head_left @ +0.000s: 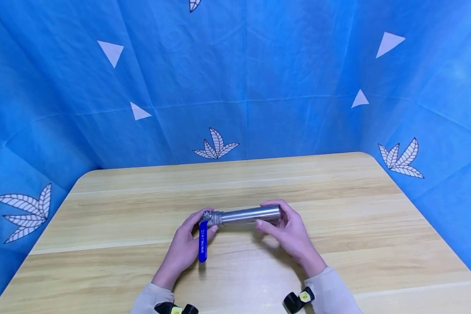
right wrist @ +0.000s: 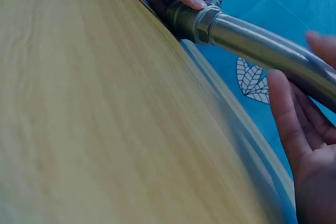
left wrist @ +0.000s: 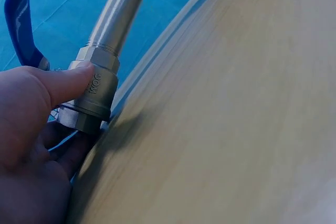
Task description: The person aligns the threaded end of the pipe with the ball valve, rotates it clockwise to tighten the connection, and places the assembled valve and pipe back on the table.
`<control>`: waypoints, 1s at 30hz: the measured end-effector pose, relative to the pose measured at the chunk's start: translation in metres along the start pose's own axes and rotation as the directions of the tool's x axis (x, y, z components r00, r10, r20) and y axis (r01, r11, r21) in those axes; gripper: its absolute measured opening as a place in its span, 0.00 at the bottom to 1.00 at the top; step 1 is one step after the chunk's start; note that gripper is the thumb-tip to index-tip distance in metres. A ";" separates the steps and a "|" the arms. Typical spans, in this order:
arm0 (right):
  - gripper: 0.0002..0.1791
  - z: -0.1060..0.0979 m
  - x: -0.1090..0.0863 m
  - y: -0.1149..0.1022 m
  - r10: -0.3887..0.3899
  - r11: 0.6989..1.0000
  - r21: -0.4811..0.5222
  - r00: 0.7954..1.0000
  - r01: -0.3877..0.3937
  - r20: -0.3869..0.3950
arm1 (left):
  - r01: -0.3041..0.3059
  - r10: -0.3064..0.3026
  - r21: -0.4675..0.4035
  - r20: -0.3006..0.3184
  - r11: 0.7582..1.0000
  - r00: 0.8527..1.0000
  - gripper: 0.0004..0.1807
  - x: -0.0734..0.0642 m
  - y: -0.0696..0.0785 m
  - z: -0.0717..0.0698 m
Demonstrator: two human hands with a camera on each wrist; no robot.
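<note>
My left hand (head_left: 185, 249) grips a steel ball valve (left wrist: 94, 90), its thumb across the body beside the raised letters WOG. The valve's blue lever (head_left: 203, 242) points toward me in the head view. A smooth steel pipe (head_left: 247, 215) extends rightward from the valve's hex end, and a few thread turns show at the joint. Around the pipe's free end curls my right hand (head_left: 292, 237), thumb on the near side. One blurred finger (right wrist: 321, 45) is on the pipe's other side in the right wrist view. Valve and pipe are held just above the table.
The light wood table (head_left: 121, 218) spreads under both hands. Blue cloth with white leaves and triangles (head_left: 235, 78) hangs behind it and at both sides. Black wrist cameras (head_left: 299, 299) sit on both sleeves.
</note>
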State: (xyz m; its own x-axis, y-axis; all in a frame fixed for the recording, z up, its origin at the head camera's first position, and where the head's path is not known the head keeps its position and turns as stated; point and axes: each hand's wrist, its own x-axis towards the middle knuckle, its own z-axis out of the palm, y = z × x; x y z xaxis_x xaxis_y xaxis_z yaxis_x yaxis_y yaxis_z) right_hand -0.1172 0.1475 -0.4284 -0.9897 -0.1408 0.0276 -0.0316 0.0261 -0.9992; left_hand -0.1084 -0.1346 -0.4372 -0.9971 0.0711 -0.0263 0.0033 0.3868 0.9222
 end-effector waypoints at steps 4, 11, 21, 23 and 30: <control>0.21 -0.001 0.000 0.000 -0.030 0.999 0.013 1.000 0.030 -0.005 | -0.006 0.006 0.001 0.008 1.000 1.000 0.28 0.000 0.000 0.001; 0.20 0.006 0.001 -0.003 0.051 0.992 0.118 0.996 -0.042 -0.074 | -0.040 0.041 0.019 -0.048 0.999 0.998 0.26 0.001 0.001 0.002; 0.18 0.011 0.002 -0.005 0.025 0.998 -0.061 0.986 -0.035 -0.165 | -0.097 0.098 0.015 -0.105 0.995 0.990 0.27 0.002 0.002 0.002; 0.18 0.011 0.003 -0.004 0.033 0.997 -0.064 0.984 -0.044 -0.174 | -0.089 0.090 0.013 -0.107 0.996 0.990 0.28 0.001 0.002 0.003; 0.21 0.010 0.007 0.003 0.014 0.975 -0.211 0.974 -0.063 -0.224 | -0.036 0.036 0.003 -0.117 0.999 0.992 0.31 -0.001 0.002 0.006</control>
State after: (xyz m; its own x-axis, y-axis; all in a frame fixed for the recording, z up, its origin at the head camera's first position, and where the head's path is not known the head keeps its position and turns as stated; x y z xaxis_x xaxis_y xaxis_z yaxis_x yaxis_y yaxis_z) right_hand -0.1225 0.1363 -0.4314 -0.9962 0.0849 0.0193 0.0020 0.2435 -0.9699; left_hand -0.1066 -0.1289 -0.4375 -0.9984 -0.0233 0.0520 0.0390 0.3864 0.9215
